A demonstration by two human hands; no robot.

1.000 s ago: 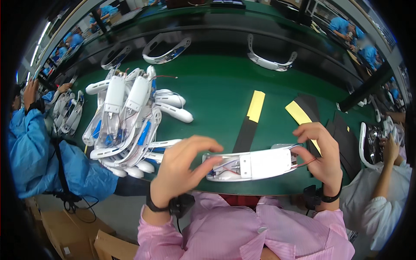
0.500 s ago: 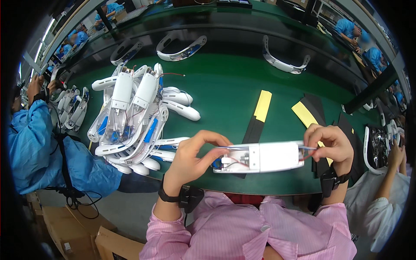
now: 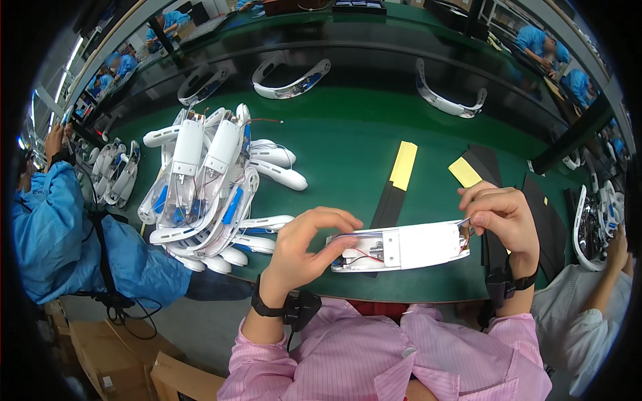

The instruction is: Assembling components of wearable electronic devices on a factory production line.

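Note:
A white plastic housing (image 3: 428, 246) with an open compartment lies crosswise between my hands, above the near table edge. Red and bluish wires (image 3: 364, 254) and small metal parts show in its left section; a smooth white cover spans the rest. My left hand (image 3: 304, 244) grips the housing's left end between thumb and fingers. At the other end, my right hand (image 3: 505, 217) pinches thin wires that run out by the corner; its fingertips partly hide them. Beneath the housing lies a black strip with a yellow end (image 3: 403, 166).
To the left is a pile of similar white curved units (image 3: 221, 154) with loose wires. More black and yellow strips (image 3: 465, 172) lie at right. Several U-shaped white units (image 3: 449, 103) stand along the back. Co-workers sit at both sides, one in a blue sleeve (image 3: 63, 227).
The housing has tipped slightly, its right end lower in the picture's depth cannot be judged. The bluish wire at the right, stretched out before, now sits close against the housing's end.

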